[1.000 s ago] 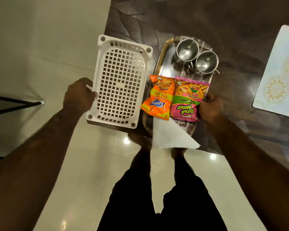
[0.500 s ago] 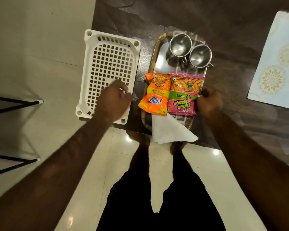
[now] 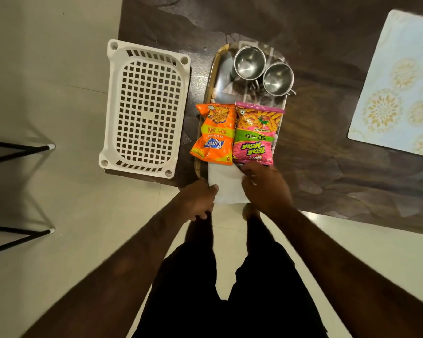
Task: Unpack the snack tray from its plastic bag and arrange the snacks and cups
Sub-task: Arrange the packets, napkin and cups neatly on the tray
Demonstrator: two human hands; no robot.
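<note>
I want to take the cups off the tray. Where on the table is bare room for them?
Bare tabletop lies between the tray and the patterned placemat, and beyond the tray. The gap beside the white basket is narrow. The near edge is crowded: both hands are on the white napkin.

The tray's (image 3: 206,98) near end is hidden under two snack packets (image 3: 235,135) and a white napkin (image 3: 226,186). The right hand (image 3: 264,189) covers the napkin's right corner (its grip cannot be told). The patterned mat (image 3: 396,89) is cut off by the right edge.
</note>
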